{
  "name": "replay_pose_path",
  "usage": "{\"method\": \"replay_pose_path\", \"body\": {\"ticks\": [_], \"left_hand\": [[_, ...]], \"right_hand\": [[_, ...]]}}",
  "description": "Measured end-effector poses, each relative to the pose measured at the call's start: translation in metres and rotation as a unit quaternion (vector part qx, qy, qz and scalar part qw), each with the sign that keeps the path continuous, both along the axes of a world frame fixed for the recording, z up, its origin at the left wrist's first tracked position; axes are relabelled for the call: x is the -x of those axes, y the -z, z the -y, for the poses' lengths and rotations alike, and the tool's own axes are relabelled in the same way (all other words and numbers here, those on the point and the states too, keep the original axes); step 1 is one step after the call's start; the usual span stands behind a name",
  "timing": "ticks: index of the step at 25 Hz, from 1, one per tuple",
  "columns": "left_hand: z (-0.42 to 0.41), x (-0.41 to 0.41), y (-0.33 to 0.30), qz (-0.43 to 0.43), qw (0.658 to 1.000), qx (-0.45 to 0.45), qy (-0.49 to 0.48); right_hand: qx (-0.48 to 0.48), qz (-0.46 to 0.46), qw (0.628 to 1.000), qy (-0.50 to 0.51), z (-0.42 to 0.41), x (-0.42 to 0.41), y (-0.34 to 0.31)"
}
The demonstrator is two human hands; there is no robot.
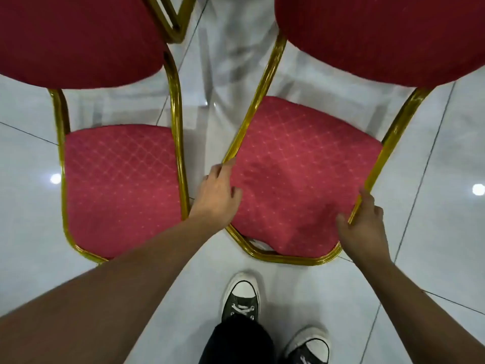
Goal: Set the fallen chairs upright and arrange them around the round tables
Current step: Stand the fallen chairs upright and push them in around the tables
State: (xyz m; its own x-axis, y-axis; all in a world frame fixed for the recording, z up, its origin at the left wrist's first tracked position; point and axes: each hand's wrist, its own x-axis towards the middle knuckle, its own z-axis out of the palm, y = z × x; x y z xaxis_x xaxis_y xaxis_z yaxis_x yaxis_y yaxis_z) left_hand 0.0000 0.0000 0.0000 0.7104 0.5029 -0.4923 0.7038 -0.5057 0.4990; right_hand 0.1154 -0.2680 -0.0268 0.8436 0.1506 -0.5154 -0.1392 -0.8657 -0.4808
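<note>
Head view: both hands (217, 190) grip right chair's (301, 179) frame.

Both hands' grip (219, 190) (363, 227) curled, arms outstretched

A banquet hall, by the look of it: two red padded chairs (301, 174) with gold metal frames (178, 132) stand side by side on glossy pale floor tiles (433, 153) mirroring ceiling lights (478, 189).
</note>
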Motion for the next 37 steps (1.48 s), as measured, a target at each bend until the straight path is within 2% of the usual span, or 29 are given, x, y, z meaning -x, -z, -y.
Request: {"method": "replay_pose_path", "body": {"ticks": [4,9,12,15,19,23,28,31,34,37], "left_hand": [[-0.023,-0.001,0.078,-0.094,0.989,0.056,-0.103],[-0.032,0.007,0.124,-0.085,0.977,0.119,-0.156],[-0.033,0.007,0.118,-0.073,0.96,0.178,-0.204],[-0.028,0.014,0.093,-0.077,0.966,0.152,-0.196],[-0.008,0.045,-0.004,-0.07,0.975,0.092,-0.191],[0.014,0.063,-0.15,-0.106,0.981,0.054,-0.155],[0.055,0.064,-0.339,-0.152,0.975,0.014,-0.164],[0.078,0.061,-0.437,-0.17,0.973,-0.008,-0.153],[0.099,0.053,-0.511,-0.177,0.975,-0.013,-0.13],[0.116,0.039,-0.568,-0.141,0.977,-0.007,-0.157]], "right_hand": [[0.058,-0.032,0.994,0.084,0.003,-0.003,0.066],[0.106,-0.025,0.989,0.097,0.015,0.004,0.099],[0.025,-0.06,0.985,0.161,0.014,0.012,0.094],[-0.032,-0.045,0.985,0.161,0.023,0.019,0.07],[-0.046,-0.042,0.988,0.143,0.038,0.036,-0.014],[-0.031,-0.084,0.99,0.106,0.057,0.033,-0.153],[-0.002,-0.171,0.983,0.06,0.077,0.003,-0.326],[0.016,-0.191,0.981,0.012,0.092,-0.013,-0.417],[0.047,-0.194,0.98,-0.009,0.106,-0.036,-0.489],[0.061,-0.197,0.978,0.012,0.122,-0.063,-0.553]]}}
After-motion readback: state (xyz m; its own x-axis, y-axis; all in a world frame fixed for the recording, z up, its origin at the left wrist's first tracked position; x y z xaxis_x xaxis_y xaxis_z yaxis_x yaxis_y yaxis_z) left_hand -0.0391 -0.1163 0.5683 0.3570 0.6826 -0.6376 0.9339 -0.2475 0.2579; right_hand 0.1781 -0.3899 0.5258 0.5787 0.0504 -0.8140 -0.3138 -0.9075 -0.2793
